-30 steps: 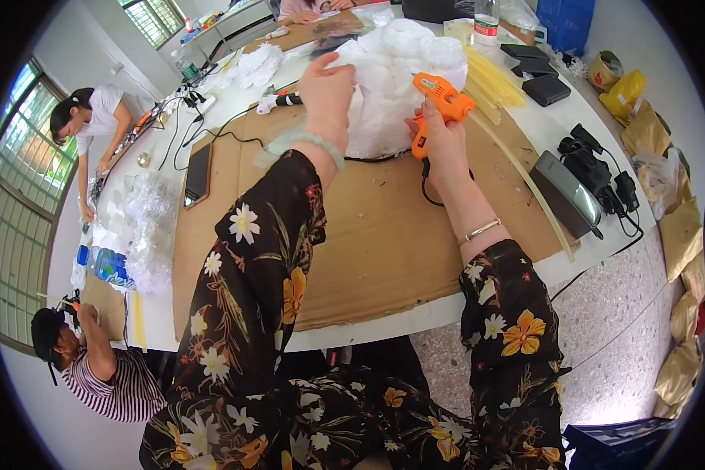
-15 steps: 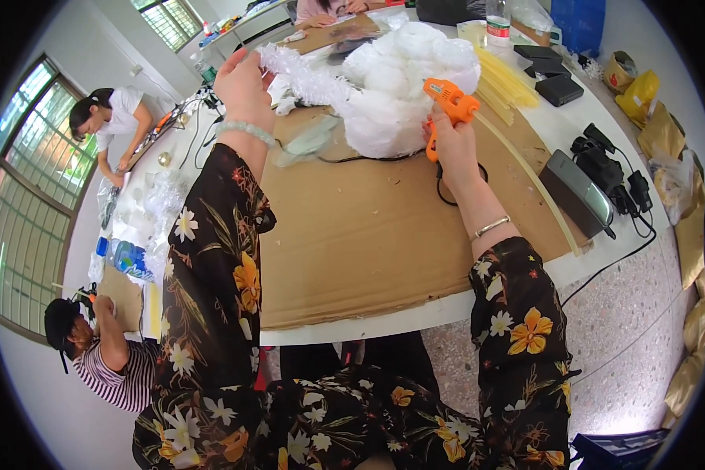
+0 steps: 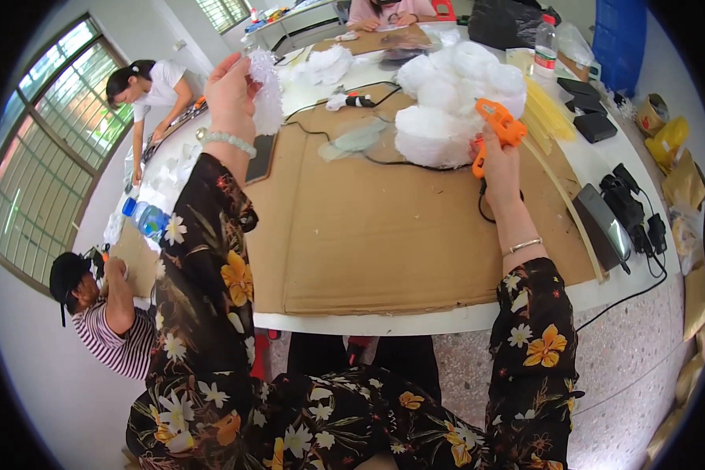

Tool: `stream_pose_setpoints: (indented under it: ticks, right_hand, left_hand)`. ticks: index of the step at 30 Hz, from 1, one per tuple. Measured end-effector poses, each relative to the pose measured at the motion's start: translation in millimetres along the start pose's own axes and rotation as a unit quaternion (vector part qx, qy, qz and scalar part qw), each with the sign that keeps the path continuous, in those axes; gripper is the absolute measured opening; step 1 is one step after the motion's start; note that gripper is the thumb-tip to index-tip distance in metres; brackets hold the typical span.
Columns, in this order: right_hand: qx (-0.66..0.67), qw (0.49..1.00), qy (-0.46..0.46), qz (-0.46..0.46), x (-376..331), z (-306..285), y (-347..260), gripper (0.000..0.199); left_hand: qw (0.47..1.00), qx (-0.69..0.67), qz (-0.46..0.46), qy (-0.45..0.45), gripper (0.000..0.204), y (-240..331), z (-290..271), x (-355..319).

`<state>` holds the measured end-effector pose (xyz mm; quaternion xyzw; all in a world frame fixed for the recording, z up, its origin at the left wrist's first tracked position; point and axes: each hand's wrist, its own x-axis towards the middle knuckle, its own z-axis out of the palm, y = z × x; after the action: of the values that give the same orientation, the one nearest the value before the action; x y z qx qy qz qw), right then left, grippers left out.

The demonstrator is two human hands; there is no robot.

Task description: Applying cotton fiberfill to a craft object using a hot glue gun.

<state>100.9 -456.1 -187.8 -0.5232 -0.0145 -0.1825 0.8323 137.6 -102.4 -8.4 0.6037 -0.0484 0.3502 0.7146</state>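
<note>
My left hand is raised at the upper left, fingers closed on a strip of shiny white tinsel that hangs beside them. My right hand wraps round the handle of an orange glue gun, its nozzle pointing up and left. Just left of the gun sits a puffy white cloud-like bundle of rounded tufts. A gap separates the tinsel from this bundle. Under it all lies a brown cardboard sheet, where a pale translucent patch and a black cord lie.
Yellowish glue sticks, black boxes and black power adapters lie at the right. A phone rests near my left wrist. A water bottle stands at the far right. Other people work at the left and far side.
My left hand has moved away from the white bundle, and the tinsel that reached toward it now hangs from my fingers. The glue gun stays in my right hand; the whole view has shifted.
</note>
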Motion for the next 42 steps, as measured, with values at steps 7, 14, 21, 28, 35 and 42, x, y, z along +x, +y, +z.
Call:
stream_pose_setpoints:
  ticks: [7, 14, 21, 28, 35, 42]
  right_hand:
    - [-0.017, 0.995, 0.021, -0.101, 21.1, 15.3, 3.6, 0.032]
    - [-0.008, 0.989, 0.029, -0.147, -1.2, 45.3, 12.2, 0.030]
    - [-0.032, 0.993, 0.040, -0.106, -10.4, 40.5, 12.0, 0.036]
    - [-0.092, 0.992, 0.012, -0.090, -16.9, 51.6, 10.5, 0.038]
    - [-0.139, 0.986, -0.006, -0.097, -21.4, 56.0, 13.3, 0.035]
    - [-0.147, 0.984, -0.005, -0.099, -22.1, 52.4, 11.2, 0.035]
  left_hand:
    - [0.981, 0.187, 0.026, -0.039, 0.024, 12.1, -80.7, -26.0]
    - [0.886, 0.182, -0.219, -0.366, 0.030, -24.9, -84.7, -176.9]
    - [0.889, 0.317, -0.012, -0.330, 0.024, -15.2, -129.2, -145.9]
    - [0.757, 0.482, 0.204, -0.390, 0.021, -10.1, -167.5, -197.0]
    - [0.732, 0.481, 0.248, -0.415, 0.019, -26.2, -154.3, -192.4]
    - [0.724, 0.450, 0.254, -0.458, 0.021, 4.2, -164.9, -200.3]
